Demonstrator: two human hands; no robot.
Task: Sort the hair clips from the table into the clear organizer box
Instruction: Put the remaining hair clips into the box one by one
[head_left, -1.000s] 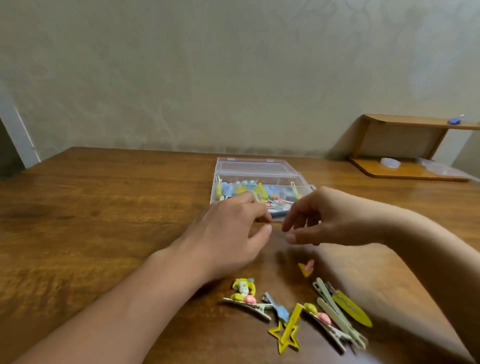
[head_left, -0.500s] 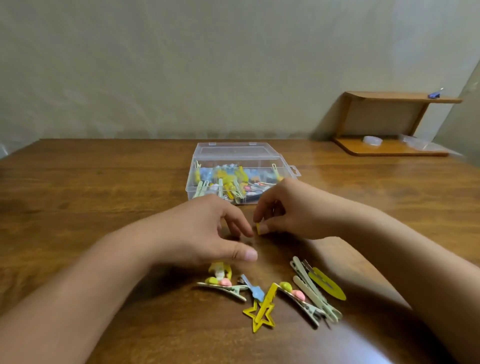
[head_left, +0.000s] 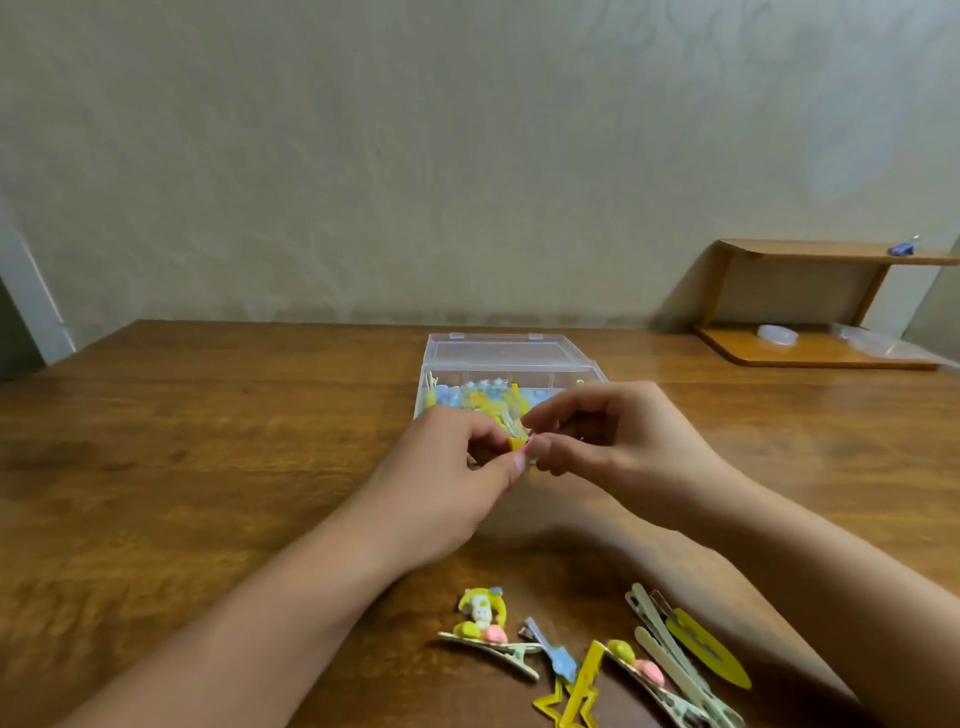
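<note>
- Both hands met just in front of the clear organizer box (head_left: 506, 358), over the wooden table (head_left: 208, 441).
- The left hand (head_left: 457, 483) had a narrow grip, thumb and fingertips pinched on a small yellow clip (head_left: 517, 445).
- The right hand (head_left: 618, 441) had its grip narrow too, its fingertips closed on the other end of the same small yellow clip, so the piece sat between the two hands, lifted off the table.
- The box stood open, its lid tipped back on the far side; blue and yellow clips lay inside, partly hidden behind the hands.
- Nearer to the person than the box, more clips lay loose on the table: a clip with a yellow figure (head_left: 480, 616), a blue clip (head_left: 556, 652) just beside it, and a yellow star-shaped clip (head_left: 576, 696) overlapping the blue one's end.
- Further right of the star lay pale green clips (head_left: 670, 654) in a bunch, with a flat yellow snap clip (head_left: 709, 654) touching them.
- A wooden corner shelf (head_left: 810, 304) stood against the wall, well apart from the box, to its right.
</note>
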